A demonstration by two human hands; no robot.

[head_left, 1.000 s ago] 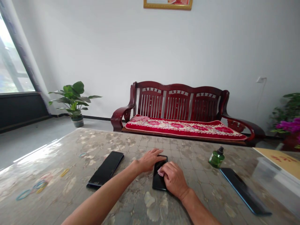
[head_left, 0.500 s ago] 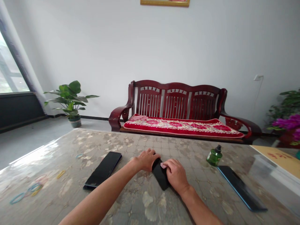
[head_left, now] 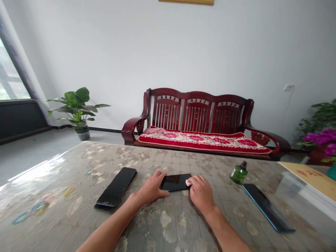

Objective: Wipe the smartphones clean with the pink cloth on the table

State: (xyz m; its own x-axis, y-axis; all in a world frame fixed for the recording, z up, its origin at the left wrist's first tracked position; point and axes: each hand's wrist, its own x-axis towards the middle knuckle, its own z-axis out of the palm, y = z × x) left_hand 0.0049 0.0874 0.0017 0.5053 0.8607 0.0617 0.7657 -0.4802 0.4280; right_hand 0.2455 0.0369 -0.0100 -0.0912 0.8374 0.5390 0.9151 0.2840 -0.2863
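The middle phone (head_left: 174,182) sits crosswise over the patterned counter (head_left: 147,227), screen up, its length running from nine o'clock to three; whether it is lifted at all, I cannot tell. At its nine o'clock end, the left hand (head_left: 152,187) has it in its grip, thumb along the near edge and fingers at the far one. At its three o'clock end, the right hand (head_left: 201,191) has its grip pinched on a small pale pink cloth (head_left: 188,182), with the fingers curled in.

Taking the middle phone as the dial's centre, a second phone (head_left: 117,187) lies at nine o'clock, near the left forearm. A green bottle (head_left: 238,174) stands upright at three o'clock, and just beside it a blue-edged phone (head_left: 267,208) slants away between three and four. Rubber bands (head_left: 40,208) lie between eight and nine. Beyond the counter, a red wooden sofa (head_left: 196,113) spans twelve to two.
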